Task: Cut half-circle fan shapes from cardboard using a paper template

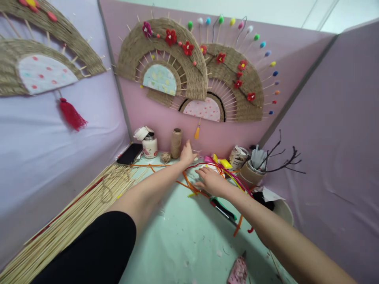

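Pipe cleaners (189,186) beside right grip (213,182)

This looks like a craft workspace: woven fans (162,42) hang on a pink partition (160,122), and the tabletop (171,236) carries thin sticks (74,221), a spool of twine (176,144) and bright pipe cleaners (187,180).

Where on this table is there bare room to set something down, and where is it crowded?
The table is bare but for small scraps in its near middle, between the black sleeve and the pink-wrapped tool. It is crowded around the left hand and right hand, with coloured strips; sticks cover the left side.
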`<state>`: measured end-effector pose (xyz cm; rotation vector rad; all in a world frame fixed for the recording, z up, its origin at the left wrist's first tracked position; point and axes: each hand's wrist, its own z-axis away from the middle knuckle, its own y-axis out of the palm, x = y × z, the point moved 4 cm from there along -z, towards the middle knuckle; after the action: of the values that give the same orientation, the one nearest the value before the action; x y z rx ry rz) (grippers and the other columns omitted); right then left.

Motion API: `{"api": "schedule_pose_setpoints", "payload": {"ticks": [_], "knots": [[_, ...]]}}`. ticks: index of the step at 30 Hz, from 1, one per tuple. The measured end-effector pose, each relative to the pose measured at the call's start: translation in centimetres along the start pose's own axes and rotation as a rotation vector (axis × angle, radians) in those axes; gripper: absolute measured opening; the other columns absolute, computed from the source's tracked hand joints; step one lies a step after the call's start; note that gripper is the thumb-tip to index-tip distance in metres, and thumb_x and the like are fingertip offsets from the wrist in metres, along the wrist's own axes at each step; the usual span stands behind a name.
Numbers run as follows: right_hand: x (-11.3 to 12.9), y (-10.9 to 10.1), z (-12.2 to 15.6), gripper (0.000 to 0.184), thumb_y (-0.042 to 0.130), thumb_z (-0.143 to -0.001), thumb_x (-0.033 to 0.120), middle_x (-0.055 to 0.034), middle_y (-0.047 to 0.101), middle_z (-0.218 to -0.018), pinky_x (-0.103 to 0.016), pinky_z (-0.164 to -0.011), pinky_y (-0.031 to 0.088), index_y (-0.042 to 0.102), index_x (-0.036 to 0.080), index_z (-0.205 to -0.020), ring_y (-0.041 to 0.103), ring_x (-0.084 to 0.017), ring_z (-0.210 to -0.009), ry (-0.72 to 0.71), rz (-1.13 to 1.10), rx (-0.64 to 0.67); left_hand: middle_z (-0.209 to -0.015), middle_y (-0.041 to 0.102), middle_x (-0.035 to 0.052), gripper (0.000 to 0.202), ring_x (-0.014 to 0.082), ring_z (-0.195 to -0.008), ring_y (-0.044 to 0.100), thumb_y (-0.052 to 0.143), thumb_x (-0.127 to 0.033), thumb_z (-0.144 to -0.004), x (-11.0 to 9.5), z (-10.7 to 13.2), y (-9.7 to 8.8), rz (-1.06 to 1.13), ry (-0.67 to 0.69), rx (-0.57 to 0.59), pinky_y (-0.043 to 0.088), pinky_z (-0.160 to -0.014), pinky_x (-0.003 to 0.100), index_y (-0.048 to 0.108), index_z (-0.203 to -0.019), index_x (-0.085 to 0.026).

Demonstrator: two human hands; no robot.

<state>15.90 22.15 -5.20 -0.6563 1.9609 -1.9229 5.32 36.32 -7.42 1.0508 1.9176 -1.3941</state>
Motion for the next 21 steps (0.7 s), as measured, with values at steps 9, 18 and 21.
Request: {"api": "schedule_pose_setpoints", "payload": {"ticks": [9, 18, 21], "knots": [[-0.1, -2.3, 3.7, 0.051, 0.054, -0.089, 0.041, -0.0181, 0.056, -0.132, -0.043, -0.104, 0.038, 0.052, 0.013, -0.132, 0.049, -0.03, -0.124, 0.04, -0.086, -0.014, -0.136, 0.044, 0.029, 0.094, 0.0333, -0.13, 0.044, 0.079, -0.014, -0.065, -0.9, 0.9, -0.5, 0.005, -0.136, -0.046, 0.033, -0.103, 0.041, 0.025, -0.142, -0.012], [-0.9, -5.4, 6.7, 0.051, 0.049, -0.088, 0.049, -0.0171, 0.06, -0.128, -0.047, -0.1, 0.044, 0.055, 0.016, -0.127, 0.056, -0.031, -0.118, 0.0, -0.135, -0.235, -0.145, 0.034, 0.0275, 0.098, 0.033, -0.138, 0.032, 0.079, -0.015, -0.063, -3.4, 4.8, -2.2, 0.074, -0.13, -0.084, 0.027, -0.109, 0.04, 0.024, -0.143, -0.01], [0.1, -7.8, 9.0, 0.048, 0.049, -0.085, 0.057, -0.0137, 0.068, -0.113, -0.042, -0.087, 0.052, 0.063, 0.019, -0.111, 0.065, -0.029, -0.101, 0.026, -0.163, -0.295, -0.143, 0.04, 0.0226, 0.086, 0.0263, -0.137, 0.035, 0.076, -0.019, -0.068, -5.4, 8.2, -4.3, 0.109, -0.033, -0.087, 0.028, -0.11, 0.032, 0.031, -0.14, -0.008]]}}
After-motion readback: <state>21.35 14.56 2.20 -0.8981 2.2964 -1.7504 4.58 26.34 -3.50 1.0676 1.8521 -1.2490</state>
